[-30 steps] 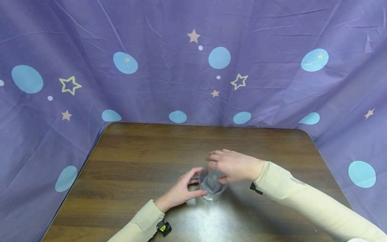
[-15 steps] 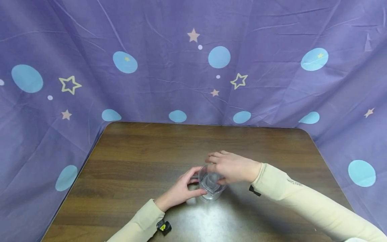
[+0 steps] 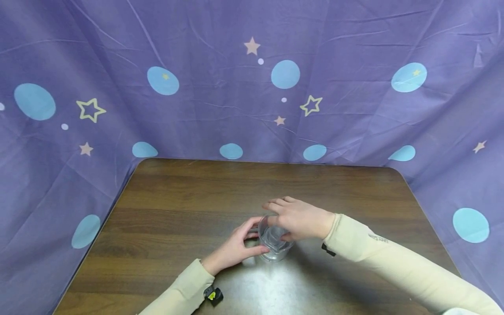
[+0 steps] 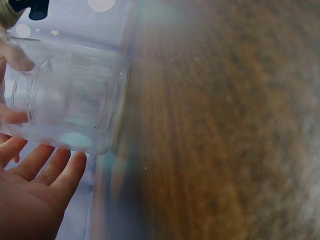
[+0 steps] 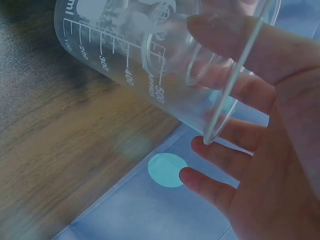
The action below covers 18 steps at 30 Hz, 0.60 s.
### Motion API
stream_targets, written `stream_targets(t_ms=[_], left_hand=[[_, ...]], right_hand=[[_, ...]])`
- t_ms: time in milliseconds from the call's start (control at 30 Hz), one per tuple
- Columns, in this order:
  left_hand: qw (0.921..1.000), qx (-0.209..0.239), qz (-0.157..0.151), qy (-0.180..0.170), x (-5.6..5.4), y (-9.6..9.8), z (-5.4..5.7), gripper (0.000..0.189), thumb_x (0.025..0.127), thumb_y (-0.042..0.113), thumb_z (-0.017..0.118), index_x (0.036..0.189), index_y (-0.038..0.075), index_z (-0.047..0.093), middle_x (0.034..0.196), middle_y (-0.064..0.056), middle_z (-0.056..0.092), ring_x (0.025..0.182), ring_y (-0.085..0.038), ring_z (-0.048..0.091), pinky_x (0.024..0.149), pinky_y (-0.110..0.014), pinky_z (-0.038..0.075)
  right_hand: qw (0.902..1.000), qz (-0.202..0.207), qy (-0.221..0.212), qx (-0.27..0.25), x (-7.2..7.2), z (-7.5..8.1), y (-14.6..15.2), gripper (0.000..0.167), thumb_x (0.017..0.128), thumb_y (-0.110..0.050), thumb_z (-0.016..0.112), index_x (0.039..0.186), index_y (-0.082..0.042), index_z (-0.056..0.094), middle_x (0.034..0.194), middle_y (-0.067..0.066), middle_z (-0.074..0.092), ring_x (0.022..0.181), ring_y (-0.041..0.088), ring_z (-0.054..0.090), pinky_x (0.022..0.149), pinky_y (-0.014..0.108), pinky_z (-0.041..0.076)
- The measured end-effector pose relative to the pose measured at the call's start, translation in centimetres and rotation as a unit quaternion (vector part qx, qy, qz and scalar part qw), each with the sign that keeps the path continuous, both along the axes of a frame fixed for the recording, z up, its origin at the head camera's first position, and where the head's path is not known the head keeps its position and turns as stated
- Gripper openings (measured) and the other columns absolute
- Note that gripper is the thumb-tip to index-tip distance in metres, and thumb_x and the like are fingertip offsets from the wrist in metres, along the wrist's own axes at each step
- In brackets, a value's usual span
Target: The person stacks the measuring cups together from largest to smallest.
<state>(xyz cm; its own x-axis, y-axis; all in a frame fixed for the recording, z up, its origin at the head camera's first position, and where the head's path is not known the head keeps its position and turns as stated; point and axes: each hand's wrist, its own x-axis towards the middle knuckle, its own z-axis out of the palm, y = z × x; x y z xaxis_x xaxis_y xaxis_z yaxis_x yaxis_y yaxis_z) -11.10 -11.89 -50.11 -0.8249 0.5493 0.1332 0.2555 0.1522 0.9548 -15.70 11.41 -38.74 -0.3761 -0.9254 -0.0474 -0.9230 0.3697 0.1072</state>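
A clear glass beaker (image 3: pixel 273 256) with a white millilitre scale (image 5: pixel 125 55) stands upright on the table. My left hand (image 3: pixel 235 248) holds it from the left, thumb at the front near the rim and fingers round the far side. My right hand (image 3: pixel 301 218) reaches over the rim from the right. Inside the beaker, its thumb (image 5: pixel 220 32) and forefinger pinch a smaller clear glass vessel (image 5: pixel 172 50), which looks like a smaller beaker. The other right fingers (image 5: pixel 222 155) stay outside the large beaker's wall. Reflections blur the smaller vessel's outline and its base.
The brown wooden table (image 3: pixel 177 201) extends around the beaker on all sides. A purple curtain (image 3: pixel 212 96) with blue dots and stars hangs behind the table and along both sides. Dark wrist devices (image 3: pixel 214 296) sit on the cream sleeves.
My right hand has shifted slightly left and down, and the smaller vessel sits lower inside the large beaker. My left hand and the large beaker have stayed in place.
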Motion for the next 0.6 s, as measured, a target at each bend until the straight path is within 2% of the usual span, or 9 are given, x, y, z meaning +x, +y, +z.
stream_targets(t_ms=[600], left_hand=[[1.0, 0.004, 0.0, 0.002, -0.06, -0.08, -0.36, 0.071, 0.092, 0.017, 0.082, 0.152, 0.013, 0.044, 0.152, -0.011, 0.051, 0.135, -0.031, 0.055, 0.112, -0.036, 0.051]], right_hand=[[0.9994, 0.015, 0.032, 0.004, 0.05, -0.43, -0.55, 0.049, 0.075, -0.041, 0.093, 0.114, -0.018, 0.073, 0.137, 0.009, 0.064, 0.132, 0.031, 0.058, 0.109, 0.047, 0.051]])
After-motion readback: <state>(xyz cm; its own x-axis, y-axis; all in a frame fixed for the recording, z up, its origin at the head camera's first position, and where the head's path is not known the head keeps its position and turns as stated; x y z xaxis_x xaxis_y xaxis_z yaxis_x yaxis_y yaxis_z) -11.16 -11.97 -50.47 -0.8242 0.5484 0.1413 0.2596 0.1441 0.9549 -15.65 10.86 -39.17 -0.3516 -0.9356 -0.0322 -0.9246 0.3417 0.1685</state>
